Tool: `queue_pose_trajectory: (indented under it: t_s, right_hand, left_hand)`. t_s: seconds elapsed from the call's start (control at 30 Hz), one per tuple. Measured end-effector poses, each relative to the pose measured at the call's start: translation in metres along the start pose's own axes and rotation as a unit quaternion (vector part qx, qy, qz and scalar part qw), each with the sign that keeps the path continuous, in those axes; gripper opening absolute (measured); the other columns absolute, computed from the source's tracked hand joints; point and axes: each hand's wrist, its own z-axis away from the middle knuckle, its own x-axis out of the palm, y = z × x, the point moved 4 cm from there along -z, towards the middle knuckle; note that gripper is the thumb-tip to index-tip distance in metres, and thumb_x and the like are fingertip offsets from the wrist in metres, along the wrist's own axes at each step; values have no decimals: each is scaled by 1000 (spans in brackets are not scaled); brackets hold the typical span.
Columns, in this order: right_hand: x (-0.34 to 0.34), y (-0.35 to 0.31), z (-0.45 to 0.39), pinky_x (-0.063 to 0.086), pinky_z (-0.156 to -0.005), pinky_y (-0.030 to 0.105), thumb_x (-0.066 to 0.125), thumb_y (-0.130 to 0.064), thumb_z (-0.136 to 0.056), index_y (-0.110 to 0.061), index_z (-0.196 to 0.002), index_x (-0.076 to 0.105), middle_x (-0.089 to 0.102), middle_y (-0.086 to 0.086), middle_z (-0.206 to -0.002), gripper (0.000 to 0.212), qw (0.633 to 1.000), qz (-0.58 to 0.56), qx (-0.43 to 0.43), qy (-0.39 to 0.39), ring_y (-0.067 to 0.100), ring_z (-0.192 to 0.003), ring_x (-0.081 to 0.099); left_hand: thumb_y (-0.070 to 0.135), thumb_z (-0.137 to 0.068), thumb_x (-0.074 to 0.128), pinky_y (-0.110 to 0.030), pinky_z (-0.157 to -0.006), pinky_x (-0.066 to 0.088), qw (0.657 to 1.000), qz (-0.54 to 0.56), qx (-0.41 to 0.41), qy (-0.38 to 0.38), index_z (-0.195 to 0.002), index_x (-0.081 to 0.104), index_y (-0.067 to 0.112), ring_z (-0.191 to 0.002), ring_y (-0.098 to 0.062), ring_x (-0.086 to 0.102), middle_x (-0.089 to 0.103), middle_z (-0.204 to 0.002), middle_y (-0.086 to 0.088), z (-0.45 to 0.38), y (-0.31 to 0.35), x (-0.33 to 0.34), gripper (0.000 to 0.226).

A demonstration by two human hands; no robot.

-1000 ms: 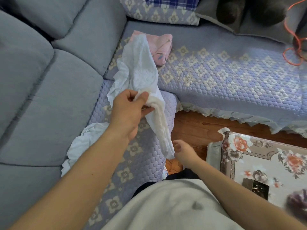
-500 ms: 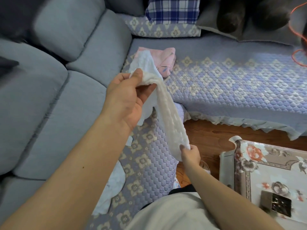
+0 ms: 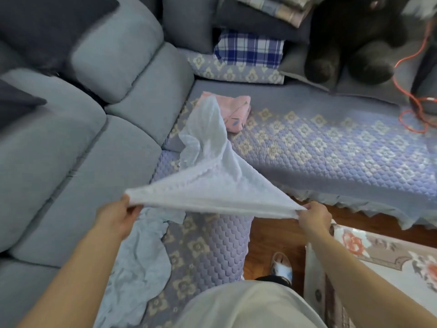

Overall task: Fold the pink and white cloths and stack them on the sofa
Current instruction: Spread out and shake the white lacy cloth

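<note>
Both hands up: left hand [image 3: 115, 215] & right hand [image 3: 313, 217] each w/ a pinching grip on a corner of the white cloth [image 3: 212, 183], stretched taut btwn them above the sofa [image 3: 331, 143]. Folded pink cloth [image 3: 236, 114] lies beyond it.

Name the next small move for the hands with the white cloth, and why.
Probably lay it flat on the quilted purple sofa cover: the left hand and right hand pinch opposite ends of the textured white cloth, taut but unfolded, while the pink cloth lies folded.
</note>
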Motion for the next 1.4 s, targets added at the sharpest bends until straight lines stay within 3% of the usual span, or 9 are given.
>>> queue_pose_trajectory:
  t_s: [0.1, 0.17, 0.27, 0.43, 0.53, 0.63, 0.83, 1.23, 1.4]
  right_hand:
    - [-8, -26, -2, 42, -56, 31, 61, -5, -84, -19, -72, 63, 66, 10, -81, 19, 988, 59, -127, -59, 31, -80, 62]
    - [-3, -34, 1, 41, -58, 31, 56, -3, -85, -17, -89, 66, 65, 7, -90, 18, 969, 128, -188, -94, 30, -88, 61]
    - [-5, -38, 1, 42, -67, 35, 50, 0, -90, -17, -113, 51, 56, 4, -102, 28, 964, 138, -214, -74, 26, -89, 53]
    - [-39, -36, -23, 44, -66, 37, 52, -2, -87, -11, -95, 62, 61, 9, -90, 16, 979, 99, -178, 21, 30, -82, 54]
    - [-54, -36, -38, 38, -60, 35, 53, -4, -87, -11, -90, 58, 59, 8, -79, 10, 972, 132, -192, 22, 29, -74, 52]
    - [-54, -36, -56, 43, -65, 39, 59, -4, -87, -9, -89, 59, 61, 10, -83, 5, 969, 122, -205, -63, 32, -80, 56]
    - [-53, -13, -95, 58, -86, 56, 66, 6, -86, -9, -87, 75, 72, 24, -98, 17, 949, -131, -36, -283, 43, -93, 70]
    - [-51, -23, -116, 51, -69, 40, 53, -9, -93, -17, -93, 52, 59, 10, -98, 8, 986, -166, 5, -28, 20, -74, 50]
    - [-54, -33, -122, 58, -83, 46, 46, 6, -93, -17, -121, 58, 55, 4, -111, 38, 996, -83, -21, -40, 29, -96, 60]
  left_hand:
    - [5, -107, 37, -29, -50, 60, 991, -115, -67, 32, -144, 37, -7, -99, -37, 59, 49, -135, -24, -2, -71, -67, 39]
    - [1, -104, 43, -31, -41, 57, 976, -193, -105, 13, -137, 42, -13, -83, -39, 61, 57, -120, -27, 12, -105, -94, 35]
    - [-4, -99, 53, -33, -49, 60, 959, -228, -167, -21, -124, 51, -18, -88, -42, 65, 64, -107, -27, 30, -137, -109, 28]
    - [-8, -91, 63, -39, -51, 61, 940, -203, -271, -48, -120, 54, -14, -87, -40, 70, 70, -105, -28, 58, -165, -96, 31]
    - [-7, -95, 59, -39, -51, 61, 953, -176, -244, -14, -118, 50, -7, -84, -37, 67, 68, -100, -24, 67, -168, -76, 25]
    - [-3, -99, 55, -33, -51, 61, 976, -120, -179, 25, -127, 47, -2, -84, -34, 65, 65, -106, -23, 70, -168, -57, 29]
    - [-1, -101, 50, -43, -101, 46, 986, -2, -144, 86, -139, 43, -4, -90, -32, 62, 57, -124, -23, 87, -177, -31, 39]
    - [-1, -100, 52, -38, -95, 49, 986, 42, -135, 88, -130, 51, -4, -95, -30, 64, 64, -110, -20, 117, -180, 14, 30]
    - [-2, -98, 56, -34, -63, 63, 988, 11, -136, 77, -140, 44, -4, -102, -33, 66, 64, -123, -23, 124, -167, 16, 43]
